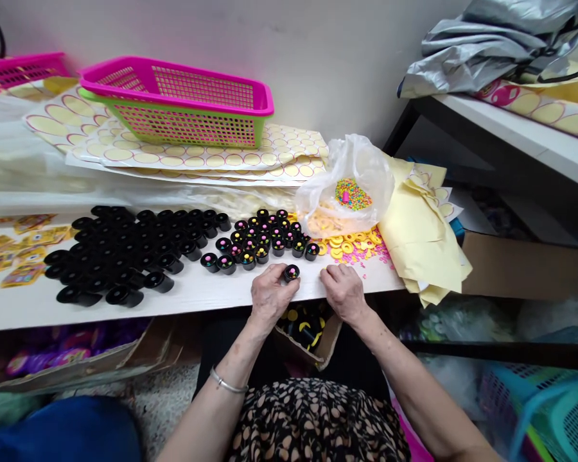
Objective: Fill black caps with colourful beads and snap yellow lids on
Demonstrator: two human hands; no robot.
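Observation:
My left hand (pixel 268 296) grips a small black cup (pixel 292 273) at the table's front edge; a pink piece and small coloured bits show inside it. To its right, my right hand (pixel 344 292) is closed with the fingertips pinched together just above the tabletop; what they hold, if anything, is hidden. Behind my hands stand several black cups with coloured bits in them (pixel 248 258). Yellow rings (pixel 349 246) and small pink pieces (pixel 365 256) lie loose beyond my right hand. An open plastic bag (pixel 313 196) holds tiny multicoloured beads (pixel 359 197) with a small pink cap-like piece on top.
Many more black cups (pixel 158 281) crowd the table's left side, beside printed yellow cards (pixel 24 274). A pink-and-green basket (pixel 187 122) rests on sticker sheets at the back. Yellow paper (pixel 419 234) hangs over the right end. Below my hands, a cardboard box (pixel 328 346) contains black-and-yellow pieces.

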